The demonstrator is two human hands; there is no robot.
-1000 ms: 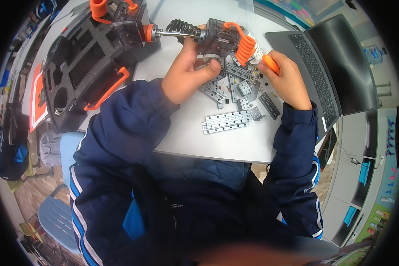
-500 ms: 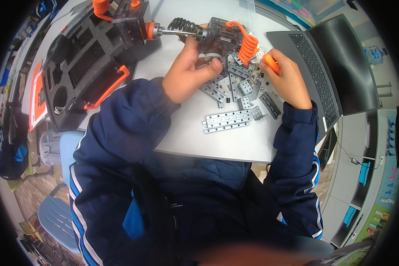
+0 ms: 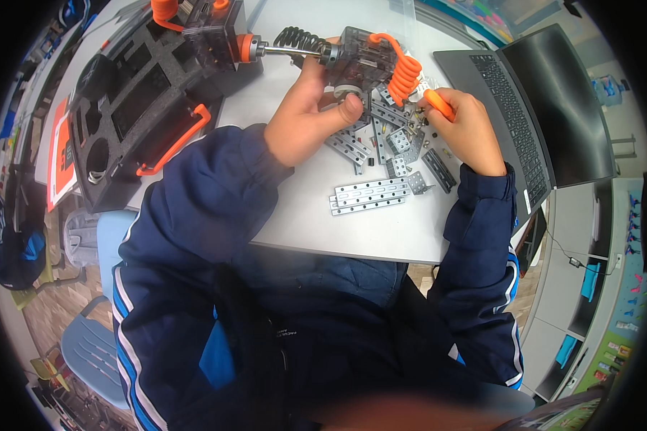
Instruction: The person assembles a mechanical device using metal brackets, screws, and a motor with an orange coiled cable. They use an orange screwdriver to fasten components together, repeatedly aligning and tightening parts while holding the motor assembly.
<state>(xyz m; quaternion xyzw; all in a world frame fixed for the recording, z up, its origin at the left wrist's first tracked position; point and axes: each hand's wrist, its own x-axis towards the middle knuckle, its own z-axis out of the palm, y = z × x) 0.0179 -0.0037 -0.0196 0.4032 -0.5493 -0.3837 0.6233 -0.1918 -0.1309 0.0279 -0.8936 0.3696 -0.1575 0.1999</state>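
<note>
Smoky translucent module [image 3: 364, 63] held above worktop [image 3: 295, 226] by left hand [image 3: 305, 113], grip clamped on it. Orange handle [image 3: 438, 105] pinched by right hand [image 3: 473, 131], grip clamped on it, near coiled orange cord [image 3: 405, 77] attached to module. Grey metal brackets [image 3: 370, 194] strewn on worktop below hands; open laptop [image 3: 507, 111] set at right.

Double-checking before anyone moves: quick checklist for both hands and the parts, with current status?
1. Left hand supporting the dark block: ok, thumb at its lower side.
2. Right hand gripping the orange tool: ok.
3. Tool's tip placed properly: cannot tell, too small to make out.
4. Metal rod spanning to the other dark block: ok.
5. Orange coiled cable well away from the tool: not ok, hangs close by in this view.
6. Loose metal parts sorted: not ok, scattered on the table.
</note>
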